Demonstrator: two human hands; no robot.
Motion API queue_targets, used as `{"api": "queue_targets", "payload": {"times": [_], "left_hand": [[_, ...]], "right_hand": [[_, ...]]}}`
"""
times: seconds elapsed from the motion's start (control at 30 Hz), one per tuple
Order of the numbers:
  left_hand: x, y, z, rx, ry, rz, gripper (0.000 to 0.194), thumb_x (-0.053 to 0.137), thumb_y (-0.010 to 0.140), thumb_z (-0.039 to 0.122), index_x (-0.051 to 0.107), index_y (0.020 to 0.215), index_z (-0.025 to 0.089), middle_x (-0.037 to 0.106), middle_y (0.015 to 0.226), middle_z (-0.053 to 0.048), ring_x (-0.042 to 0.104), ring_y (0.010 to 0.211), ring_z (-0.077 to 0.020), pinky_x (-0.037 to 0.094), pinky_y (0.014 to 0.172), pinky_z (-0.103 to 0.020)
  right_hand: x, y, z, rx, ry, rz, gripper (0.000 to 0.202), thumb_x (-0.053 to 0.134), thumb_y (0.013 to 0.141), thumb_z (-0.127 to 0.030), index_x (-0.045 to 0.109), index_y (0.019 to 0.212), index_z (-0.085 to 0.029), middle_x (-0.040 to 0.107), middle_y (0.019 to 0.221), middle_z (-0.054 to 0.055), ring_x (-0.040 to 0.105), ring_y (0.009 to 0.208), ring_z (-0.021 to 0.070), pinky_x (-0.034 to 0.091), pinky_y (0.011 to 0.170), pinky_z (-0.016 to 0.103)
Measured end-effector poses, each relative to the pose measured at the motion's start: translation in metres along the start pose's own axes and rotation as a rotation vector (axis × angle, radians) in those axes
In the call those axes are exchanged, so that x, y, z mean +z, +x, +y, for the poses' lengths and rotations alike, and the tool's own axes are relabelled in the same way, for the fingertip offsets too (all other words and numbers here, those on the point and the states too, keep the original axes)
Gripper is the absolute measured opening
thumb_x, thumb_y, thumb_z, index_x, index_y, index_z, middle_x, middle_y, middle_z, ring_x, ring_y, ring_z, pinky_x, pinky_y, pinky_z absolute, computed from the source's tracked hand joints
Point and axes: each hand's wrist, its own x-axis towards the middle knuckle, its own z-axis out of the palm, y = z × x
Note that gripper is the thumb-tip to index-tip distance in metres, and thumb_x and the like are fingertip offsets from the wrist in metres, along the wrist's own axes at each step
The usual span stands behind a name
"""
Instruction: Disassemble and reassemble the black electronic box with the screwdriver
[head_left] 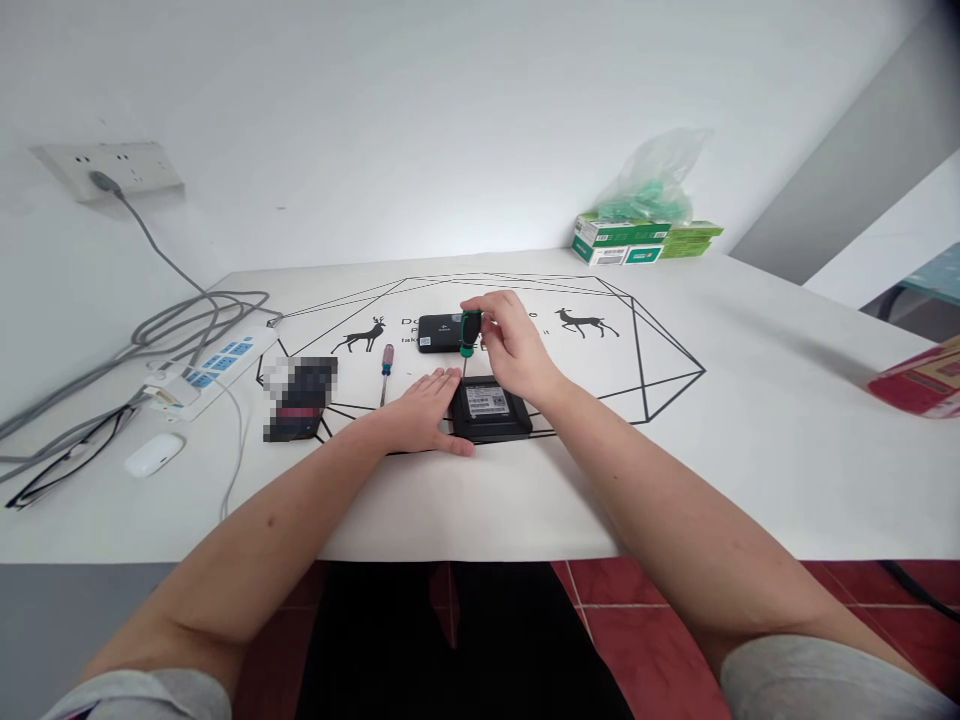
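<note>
A black square device (491,427) with a white printed label lies on the table in front of me. My left hand (427,412) lies flat along its left side, fingers stretched out and thumb by the near left corner. In my right hand (514,340) a screwdriver (470,330) with a green and black handle stands nearly upright, held by the fingers at the handle. Its shaft runs down to the far left corner of the device; the tip's exact contact is too small to make out. Behind it lies a flat black case (439,334), partly covered by the screwdriver.
Left of my hands lie a second screwdriver (387,365), a partly blurred phone (301,400), a power strip (217,375) with cables, glasses (71,455) and a white earphone case (154,455). Green boxes (622,235) under a plastic bag (652,185) stand back right.
</note>
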Motion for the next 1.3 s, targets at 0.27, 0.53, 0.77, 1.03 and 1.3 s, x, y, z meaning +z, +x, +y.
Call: {"api": "queue_targets", "payload": {"times": [0.27,0.53,0.77,1.03,1.3], "left_hand": [[0.001,0.0,0.0,0.012,-0.003,-0.007,0.143,0.063,0.083,0.095,0.0,0.183,0.014,-0.001,0.19,-0.018,-0.001,0.176,-0.0449,0.01,0.143,-0.056],[-0.001,-0.001,0.002,-0.009,0.009,-0.019,0.145,0.062,0.083,0.096,-0.001,0.182,0.011,-0.004,0.19,-0.019,-0.003,0.176,-0.0452,0.009,0.143,-0.054],[-0.002,-0.002,0.003,-0.012,0.017,-0.033,0.145,0.06,0.084,0.097,-0.003,0.182,0.01,-0.005,0.19,-0.017,-0.003,0.176,-0.044,0.008,0.143,-0.054],[-0.002,-0.001,0.003,0.008,0.042,-0.042,0.148,0.057,0.084,0.098,-0.005,0.181,0.005,-0.006,0.189,-0.022,-0.003,0.176,-0.0444,0.008,0.143,-0.055],[-0.003,-0.002,0.004,-0.011,0.055,-0.052,0.147,0.057,0.084,0.099,-0.006,0.181,0.008,-0.005,0.189,-0.021,-0.002,0.176,-0.0459,0.01,0.142,-0.057]], "right_hand": [[0.008,-0.003,-0.003,0.231,0.252,0.003,0.039,0.079,0.092,-0.04,0.054,0.12,-0.032,0.077,0.134,0.006,0.078,0.108,0.0236,0.067,0.102,0.053],[0.006,-0.006,-0.004,0.143,0.165,-0.064,0.038,0.056,0.108,-0.041,0.057,0.145,-0.034,0.069,0.145,0.011,0.069,0.136,0.03,0.065,0.108,0.058],[0.001,-0.001,-0.005,-0.026,-0.074,0.062,0.039,0.049,0.102,-0.017,0.072,0.13,-0.032,0.062,0.116,0.01,0.066,0.108,0.0266,0.065,0.094,0.053],[0.003,-0.001,-0.013,0.182,0.088,0.058,0.037,0.081,0.09,-0.039,0.06,0.118,-0.03,0.076,0.119,0.005,0.074,0.101,0.0248,0.068,0.091,0.049],[0.007,-0.006,-0.009,0.212,0.207,0.007,0.041,0.065,0.101,-0.038,0.055,0.14,-0.033,0.079,0.127,0.007,0.079,0.12,0.0273,0.067,0.105,0.055]]}}
